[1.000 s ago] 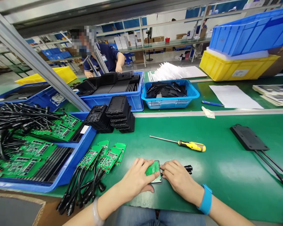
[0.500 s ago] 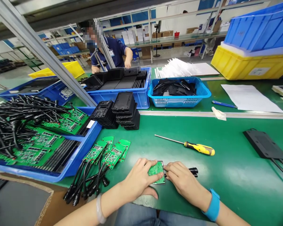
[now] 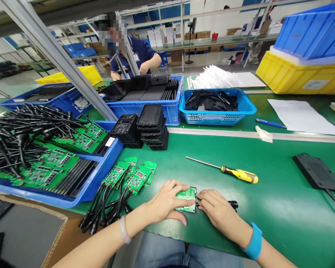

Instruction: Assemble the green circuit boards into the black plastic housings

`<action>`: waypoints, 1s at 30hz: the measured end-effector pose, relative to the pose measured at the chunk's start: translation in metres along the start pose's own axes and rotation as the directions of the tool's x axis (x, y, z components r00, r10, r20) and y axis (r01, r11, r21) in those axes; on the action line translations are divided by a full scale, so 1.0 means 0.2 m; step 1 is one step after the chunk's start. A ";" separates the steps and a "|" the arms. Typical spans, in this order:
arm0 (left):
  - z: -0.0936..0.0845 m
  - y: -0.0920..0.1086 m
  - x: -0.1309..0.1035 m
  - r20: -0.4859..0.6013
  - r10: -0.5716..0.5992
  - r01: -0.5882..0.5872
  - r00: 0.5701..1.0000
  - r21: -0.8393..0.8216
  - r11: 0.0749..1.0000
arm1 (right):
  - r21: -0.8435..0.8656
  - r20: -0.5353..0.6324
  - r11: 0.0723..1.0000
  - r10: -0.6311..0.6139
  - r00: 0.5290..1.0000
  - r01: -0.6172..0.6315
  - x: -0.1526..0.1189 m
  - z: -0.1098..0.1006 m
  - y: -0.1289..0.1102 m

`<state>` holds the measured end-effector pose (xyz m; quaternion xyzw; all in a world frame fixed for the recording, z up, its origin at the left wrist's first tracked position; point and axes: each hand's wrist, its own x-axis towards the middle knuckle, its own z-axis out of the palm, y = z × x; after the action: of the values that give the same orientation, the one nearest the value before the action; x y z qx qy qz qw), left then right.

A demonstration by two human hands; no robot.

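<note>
A green circuit board [image 3: 187, 195] lies in a shallow black housing [image 3: 195, 189] on the bench, close in front of me. My left hand [image 3: 167, 201] holds it from the left, with fingers spread across its face and the thumb out below. At the housing's right edge, my right hand [image 3: 216, 208] pinches a black cable [image 3: 197, 204], mostly hidden by the fingers. Black connector ends [image 3: 233, 204] stick out beyond that hand. Left of my hands lie several green boards [image 3: 138, 178] with black cables [image 3: 107, 204].
A yellow-black screwdriver [image 3: 240, 175] lies beyond my hands, and a black box with cables [image 3: 318, 172] at right. Stacked black housings [image 3: 150, 119] stand before a blue crate [image 3: 167, 108] and a blue basket [image 3: 217, 118]. A blue bin [image 3: 111, 160] holds boards at left. A co-worker [image 3: 142, 52] sits opposite.
My left fingers have shifted and spread, so more of the board and its black rim shows. My right hand keeps its pinch at the edge. The camera view has moved slightly.
</note>
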<state>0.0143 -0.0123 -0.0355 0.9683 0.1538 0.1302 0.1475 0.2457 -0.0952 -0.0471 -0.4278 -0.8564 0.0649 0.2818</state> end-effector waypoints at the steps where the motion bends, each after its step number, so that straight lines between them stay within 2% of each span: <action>1: 0.00 -0.01 0.00 0.011 0.005 -0.005 1.000 -0.005 1.000 | 0.002 0.002 1.000 -0.007 1.000 0.007 0.00 0.00 0.00; 5: 0.00 -0.02 -0.01 0.025 0.023 -0.023 0.999 0.015 1.000 | 0.014 0.007 1.000 0.010 1.000 -0.010 0.00 -0.02 0.00; 9: 0.02 -0.01 -0.01 0.014 0.008 -0.009 1.000 0.065 0.998 | 0.025 0.080 0.997 0.074 0.994 -0.076 0.01 -0.05 -0.03; 13: 0.02 0.02 -0.01 0.015 0.026 -0.028 1.000 0.122 0.992 | -0.068 0.141 0.997 0.053 0.989 -0.044 0.03 -0.06 -0.07; 17: -0.01 0.05 -0.02 0.058 0.012 -0.020 0.998 0.139 0.990 | -0.179 0.134 0.983 0.058 0.989 -0.033 0.06 -0.03 -0.09; 20: -0.03 0.04 -0.04 0.055 -0.047 0.046 0.997 0.022 0.999 | -0.222 0.122 0.975 0.051 0.991 -0.023 0.08 -0.01 -0.09; 23: -0.04 0.00 -0.04 0.000 -0.138 0.135 0.990 -0.187 0.973 | -0.234 0.096 0.972 0.021 0.995 0.002 0.08 0.00 -0.09; 25: -0.03 -0.03 -0.04 -0.038 -0.165 0.147 0.986 -0.290 0.946 | -0.241 0.073 0.970 0.013 0.997 0.005 0.08 0.00 -0.09; 27: -0.03 -0.04 -0.03 -0.049 -0.182 0.156 0.982 -0.327 0.932 | -0.248 0.061 0.969 0.015 0.998 0.001 0.08 0.00 -0.10; 30: -0.03 -0.03 -0.02 0.003 -0.236 0.225 0.972 -0.323 0.920 | -0.247 0.060 0.969 0.015 0.998 0.000 0.08 -0.01 -0.11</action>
<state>0.0066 -0.0070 -0.0338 0.9041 0.2461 0.1525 0.3144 0.2236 -0.0959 -0.0311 -0.4607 -0.8644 -0.0280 0.1996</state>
